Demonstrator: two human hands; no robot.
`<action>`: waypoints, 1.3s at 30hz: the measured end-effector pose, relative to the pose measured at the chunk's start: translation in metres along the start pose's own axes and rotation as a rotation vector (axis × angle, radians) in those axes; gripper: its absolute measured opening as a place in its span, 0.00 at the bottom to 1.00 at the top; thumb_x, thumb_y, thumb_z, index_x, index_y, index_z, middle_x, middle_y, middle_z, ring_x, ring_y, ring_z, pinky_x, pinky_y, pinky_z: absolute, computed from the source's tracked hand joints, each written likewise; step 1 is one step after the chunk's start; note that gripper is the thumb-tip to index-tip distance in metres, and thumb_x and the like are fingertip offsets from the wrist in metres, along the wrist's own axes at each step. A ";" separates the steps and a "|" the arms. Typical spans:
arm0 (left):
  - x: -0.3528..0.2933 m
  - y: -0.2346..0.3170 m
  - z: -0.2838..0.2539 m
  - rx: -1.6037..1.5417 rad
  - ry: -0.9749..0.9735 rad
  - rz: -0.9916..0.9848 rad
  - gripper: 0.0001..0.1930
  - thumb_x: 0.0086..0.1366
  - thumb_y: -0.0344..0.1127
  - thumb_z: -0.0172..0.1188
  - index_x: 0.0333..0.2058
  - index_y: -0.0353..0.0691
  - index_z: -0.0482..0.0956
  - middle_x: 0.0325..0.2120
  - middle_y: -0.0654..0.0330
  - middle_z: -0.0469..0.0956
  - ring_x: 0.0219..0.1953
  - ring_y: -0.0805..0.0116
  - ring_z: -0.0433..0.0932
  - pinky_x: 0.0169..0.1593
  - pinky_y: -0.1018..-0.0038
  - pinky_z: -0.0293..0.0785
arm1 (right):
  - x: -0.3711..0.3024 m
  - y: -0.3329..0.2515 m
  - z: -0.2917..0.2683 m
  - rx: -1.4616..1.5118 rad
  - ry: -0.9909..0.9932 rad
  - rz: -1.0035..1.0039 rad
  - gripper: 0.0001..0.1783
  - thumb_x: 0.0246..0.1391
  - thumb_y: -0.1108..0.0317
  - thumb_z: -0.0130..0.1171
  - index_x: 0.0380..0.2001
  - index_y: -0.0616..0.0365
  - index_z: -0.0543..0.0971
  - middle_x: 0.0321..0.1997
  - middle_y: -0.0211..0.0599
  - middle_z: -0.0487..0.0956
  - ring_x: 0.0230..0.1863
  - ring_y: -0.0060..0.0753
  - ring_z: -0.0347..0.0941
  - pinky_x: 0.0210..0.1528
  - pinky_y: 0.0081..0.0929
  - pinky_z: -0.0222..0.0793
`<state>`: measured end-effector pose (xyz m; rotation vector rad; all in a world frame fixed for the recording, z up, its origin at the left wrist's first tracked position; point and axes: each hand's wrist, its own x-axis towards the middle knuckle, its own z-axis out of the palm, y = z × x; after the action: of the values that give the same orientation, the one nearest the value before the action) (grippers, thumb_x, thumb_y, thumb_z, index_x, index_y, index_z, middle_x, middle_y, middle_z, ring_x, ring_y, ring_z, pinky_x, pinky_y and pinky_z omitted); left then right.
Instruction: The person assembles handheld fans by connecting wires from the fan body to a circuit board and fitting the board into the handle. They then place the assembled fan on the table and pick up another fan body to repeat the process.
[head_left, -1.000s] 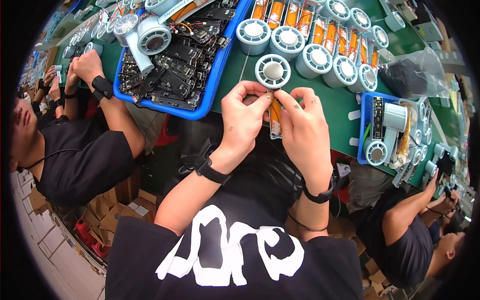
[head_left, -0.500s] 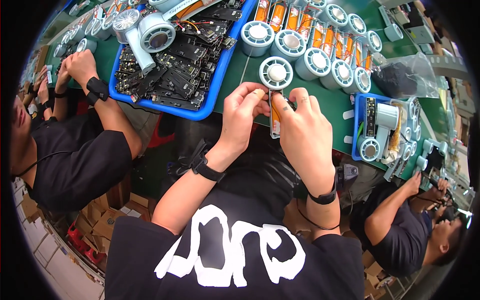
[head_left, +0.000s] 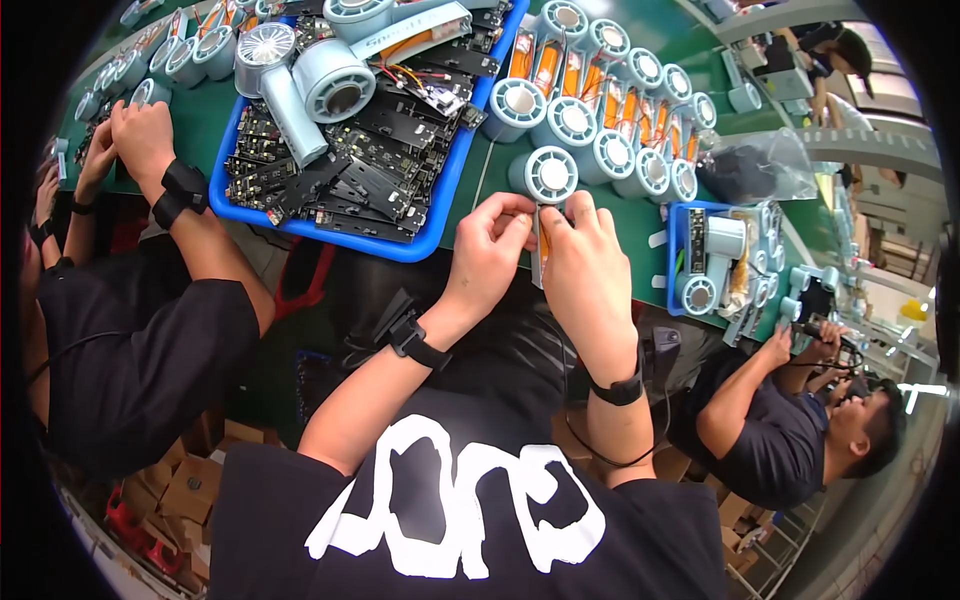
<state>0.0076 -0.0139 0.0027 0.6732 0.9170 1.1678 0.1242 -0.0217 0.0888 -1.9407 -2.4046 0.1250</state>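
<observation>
My right hand [head_left: 588, 258] has its fingers curled shut over the handle of a pale-blue fan [head_left: 551, 175] — orange battery [head_left: 545, 240] showing — and my left hand's [head_left: 487, 252] fingertips bunch at its neck, on what I cannot tell. Its round head sits over the green table [head_left: 487, 165], near more fans [head_left: 613, 155]; a blue tray [head_left: 424, 246] of black boards [head_left: 370, 195] lies left.
</observation>
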 end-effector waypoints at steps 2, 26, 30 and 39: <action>-0.005 0.002 -0.003 0.377 -0.013 0.281 0.10 0.65 0.23 0.56 0.44 0.30 0.78 0.36 0.53 0.80 0.34 0.63 0.81 0.42 0.72 0.79 | 0.000 0.000 0.003 0.109 0.039 0.005 0.15 0.54 0.78 0.59 0.46 0.59 0.80 0.46 0.43 0.75 0.44 0.49 0.75 0.40 0.39 0.76; 0.002 -0.008 -0.023 0.504 -0.155 0.514 0.18 0.59 0.17 0.52 0.49 0.26 0.77 0.40 0.42 0.83 0.40 0.51 0.86 0.43 0.66 0.84 | -0.012 -0.006 0.061 0.510 0.550 0.297 0.14 0.53 0.75 0.69 0.44 0.63 0.84 0.43 0.39 0.82 0.39 0.32 0.79 0.40 0.27 0.74; 0.004 -0.004 -0.025 0.485 -0.178 0.473 0.19 0.59 0.15 0.51 0.49 0.27 0.78 0.41 0.43 0.84 0.42 0.54 0.86 0.46 0.67 0.83 | -0.010 -0.009 0.070 0.414 0.626 0.249 0.15 0.53 0.75 0.69 0.45 0.63 0.84 0.43 0.40 0.82 0.40 0.35 0.78 0.41 0.29 0.74; 0.007 -0.004 -0.030 0.454 -0.169 0.478 0.19 0.59 0.16 0.51 0.50 0.27 0.78 0.42 0.43 0.83 0.43 0.52 0.86 0.47 0.66 0.82 | -0.007 -0.007 0.072 0.425 0.574 0.214 0.17 0.54 0.73 0.66 0.49 0.61 0.80 0.42 0.43 0.79 0.44 0.47 0.75 0.44 0.41 0.70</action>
<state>-0.0155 -0.0086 -0.0166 1.3959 0.9098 1.3016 0.1129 -0.0324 0.0176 -1.7261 -1.6522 0.0658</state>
